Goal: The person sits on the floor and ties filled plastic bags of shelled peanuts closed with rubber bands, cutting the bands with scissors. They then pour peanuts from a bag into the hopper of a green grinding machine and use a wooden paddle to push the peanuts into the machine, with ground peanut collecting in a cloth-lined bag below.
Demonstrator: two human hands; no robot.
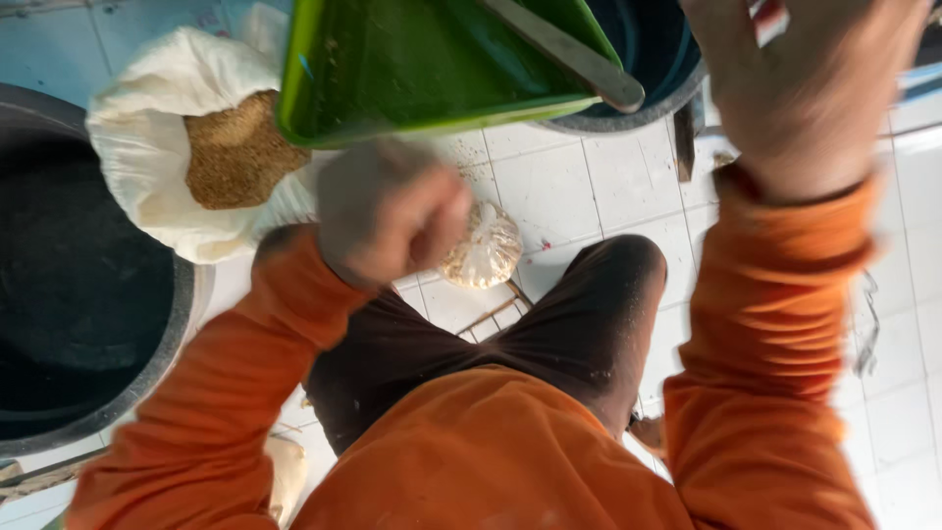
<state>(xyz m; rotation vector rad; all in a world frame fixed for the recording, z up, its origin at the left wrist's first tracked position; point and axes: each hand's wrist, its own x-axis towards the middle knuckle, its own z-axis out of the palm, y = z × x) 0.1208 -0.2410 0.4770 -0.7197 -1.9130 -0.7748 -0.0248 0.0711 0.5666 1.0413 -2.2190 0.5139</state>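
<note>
Black inside, big and round: a tub [69, 285] at the left edge, on the white tiled floor [628, 186]; cannot tell what is in it. Next in size, a white cloth sack [147, 167], open at the top, full of brown grain [235, 152], leaning right against the tub. Above the sack, a green tray [392, 69], tilted, with a grey metal bar [569, 54] lying across it. Behind the tray, a dark blue bucket [648, 49], only partly seen. Smaller, on the floor by the knee in brown trousers [589, 314], a little clear bag [483, 247], tied up and stuffed with pale grain.

Left hand [388, 211] blurred, low, just below the tray's edge and touching or nearly touching the little bag, fingers [437, 221] curled tight into a fist; cannot tell if holding anything. Right hand [805, 88] raised high and close, back of hand showing, wrist bent, orange sleeve [775, 294] hanging down; fingers out of sight, so cannot tell if clenched or loose.
</note>
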